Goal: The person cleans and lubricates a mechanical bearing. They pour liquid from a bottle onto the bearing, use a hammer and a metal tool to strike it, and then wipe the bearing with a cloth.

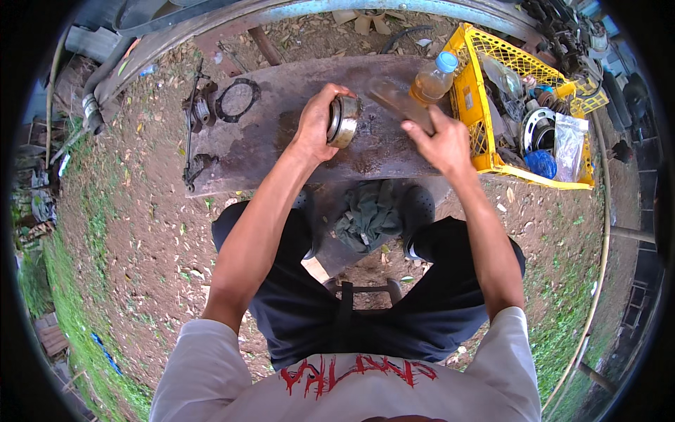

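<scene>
My left hand (320, 118) grips a short cylindrical metal machine part (345, 124) over the middle of a dark, stained low table (248, 153). The part lies on its side in my grasp, its ringed end facing left and its outer wall facing right. In my right hand (445, 138) is a flat, brownish bar-like tool (401, 103), blurred, pointing up and left towards the metal part. A gap shows between the tool and the part. Behind my right hand, a clear plastic bottle (431, 84) with a blue cap holds amber liquid.
A yellow plastic crate (469, 105) of metal parts and bags stands at the table's right end. A ring-shaped gasket (238, 100) and small metal parts (202, 108) lie at the left, beside a thin rod (189, 137). A dark cloth (369, 216) lies between my feet.
</scene>
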Demonstrator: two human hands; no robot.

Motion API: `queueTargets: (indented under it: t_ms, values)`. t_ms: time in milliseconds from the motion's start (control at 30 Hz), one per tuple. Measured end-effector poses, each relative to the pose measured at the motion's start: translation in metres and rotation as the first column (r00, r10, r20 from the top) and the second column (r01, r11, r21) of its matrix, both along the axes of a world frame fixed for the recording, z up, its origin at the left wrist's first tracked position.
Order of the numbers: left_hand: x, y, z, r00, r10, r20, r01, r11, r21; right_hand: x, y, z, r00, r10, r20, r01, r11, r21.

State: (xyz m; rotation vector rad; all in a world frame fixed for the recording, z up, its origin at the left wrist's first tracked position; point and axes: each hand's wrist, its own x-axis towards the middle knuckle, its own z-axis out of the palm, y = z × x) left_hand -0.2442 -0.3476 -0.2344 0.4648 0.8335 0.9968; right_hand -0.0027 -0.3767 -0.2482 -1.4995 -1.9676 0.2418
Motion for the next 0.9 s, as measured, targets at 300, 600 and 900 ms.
queueTargets:
  t_ms: [300, 600, 900]
  values:
    - [-0.001, 0.001, -0.002, 0.991, 0.113, -0.077, -0.096, 0.975, 0.199, -0.005, 0.002, -0.003, 0.999, 0.045, -0.009, -0.043, 0.989, 0.144]
    - [-0.003, 0.011, -0.024, 0.953, 0.261, -0.155, -0.186, 0.905, 0.382, -0.025, -0.012, 0.009, 0.990, 0.106, -0.095, -0.091, 0.984, 0.151]
    - [-0.005, 0.008, -0.008, 0.908, 0.313, -0.279, -0.234, 0.930, 0.282, -0.010, 0.000, 0.015, 0.652, -0.262, -0.712, -0.268, 0.799, -0.539]
